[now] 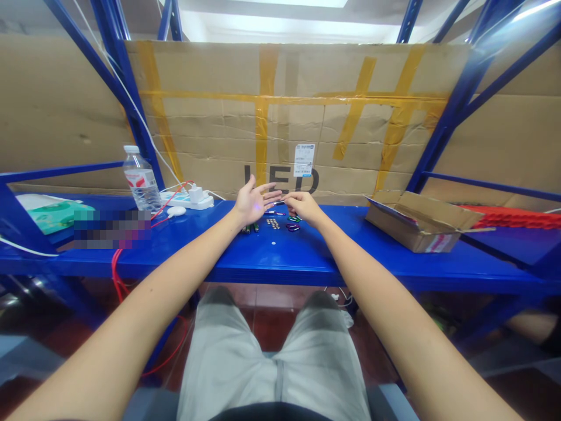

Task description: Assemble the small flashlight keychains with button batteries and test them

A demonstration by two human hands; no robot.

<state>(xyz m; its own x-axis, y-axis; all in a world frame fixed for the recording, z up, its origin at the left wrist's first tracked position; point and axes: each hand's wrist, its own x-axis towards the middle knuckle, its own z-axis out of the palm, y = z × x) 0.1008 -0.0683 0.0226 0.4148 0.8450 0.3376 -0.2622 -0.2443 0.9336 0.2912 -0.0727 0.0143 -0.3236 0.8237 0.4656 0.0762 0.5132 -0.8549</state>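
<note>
A workshop, by its blue metal racking (450,126), taped cardboard partition (219,128) and power strip (204,203).

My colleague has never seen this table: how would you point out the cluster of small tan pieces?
Start at the blue table. Just below and between the left hand and right hand lies the cluster of small tan pieces, in rough rows, unlike the shiny purple pieces to its right.

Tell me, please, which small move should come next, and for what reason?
Perhaps tilt the slim piece slightly: the right hand seems to pinch it beside the open left hand, where a violet spot shows. Whether the piece casts this light, I cannot tell; a tilt might reveal it.
</note>
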